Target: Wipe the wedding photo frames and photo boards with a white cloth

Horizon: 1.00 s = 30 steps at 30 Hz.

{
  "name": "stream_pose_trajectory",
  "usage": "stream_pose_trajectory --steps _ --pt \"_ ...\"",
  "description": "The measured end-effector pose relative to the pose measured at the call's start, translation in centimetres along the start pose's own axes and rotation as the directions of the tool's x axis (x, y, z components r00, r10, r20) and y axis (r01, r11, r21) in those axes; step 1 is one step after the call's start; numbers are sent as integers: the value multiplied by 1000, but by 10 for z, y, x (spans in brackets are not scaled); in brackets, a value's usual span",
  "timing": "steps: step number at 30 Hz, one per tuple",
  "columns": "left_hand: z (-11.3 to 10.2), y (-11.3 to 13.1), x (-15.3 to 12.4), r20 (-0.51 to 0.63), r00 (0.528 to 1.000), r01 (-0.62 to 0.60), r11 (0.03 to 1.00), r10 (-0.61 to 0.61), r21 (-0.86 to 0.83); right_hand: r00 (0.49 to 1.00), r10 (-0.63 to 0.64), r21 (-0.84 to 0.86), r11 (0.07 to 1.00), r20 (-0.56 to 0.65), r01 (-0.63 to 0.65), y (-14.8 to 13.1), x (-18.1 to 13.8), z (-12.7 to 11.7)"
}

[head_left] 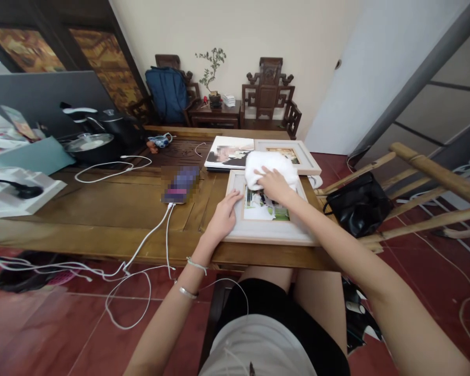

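Observation:
A light wooden picture frame with a wide pale mat and a green-and-white picture lies flat at the table's front edge. My left hand grips its left side, fingers along the border. My right hand presses a bunched white cloth onto the upper part of the frame, fingers closed on the fabric. The cloth covers part of the picture. Behind it lie a second wooden frame and, to its left, a white-bordered picture.
On the wooden table, a phone with white cables lies to the left. Farther left are a power strip, a lidded pot and a black kettle. A bamboo chair with a black bag stands right.

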<state>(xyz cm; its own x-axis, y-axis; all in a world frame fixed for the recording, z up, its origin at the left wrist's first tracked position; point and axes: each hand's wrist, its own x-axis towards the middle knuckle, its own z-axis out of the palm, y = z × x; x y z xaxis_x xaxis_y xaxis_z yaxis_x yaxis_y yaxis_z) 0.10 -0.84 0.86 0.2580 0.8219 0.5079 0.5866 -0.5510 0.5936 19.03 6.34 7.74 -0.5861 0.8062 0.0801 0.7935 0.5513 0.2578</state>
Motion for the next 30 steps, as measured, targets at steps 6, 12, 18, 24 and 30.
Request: stream_pose_trajectory --steps 6,12,18,24,30 --pt "2 -3 0 -9 1000 -11 1000 11 -2 994 108 -75 991 -20 -109 49 -50 -15" --pt "0 -3 0 -3 1000 -11 1000 11 18 998 66 -107 992 -12 -67 39 -54 -9" --pt "1 -1 0 -9 1000 13 1000 -13 10 996 14 -54 998 92 -9 6 -61 2" --pt "2 -2 -1 1 1000 26 1000 -26 8 962 -198 161 973 186 169 -29 -125 -45" --pt "3 1 -2 23 997 69 994 -72 90 970 -198 271 950 139 155 -53 -145 -53"
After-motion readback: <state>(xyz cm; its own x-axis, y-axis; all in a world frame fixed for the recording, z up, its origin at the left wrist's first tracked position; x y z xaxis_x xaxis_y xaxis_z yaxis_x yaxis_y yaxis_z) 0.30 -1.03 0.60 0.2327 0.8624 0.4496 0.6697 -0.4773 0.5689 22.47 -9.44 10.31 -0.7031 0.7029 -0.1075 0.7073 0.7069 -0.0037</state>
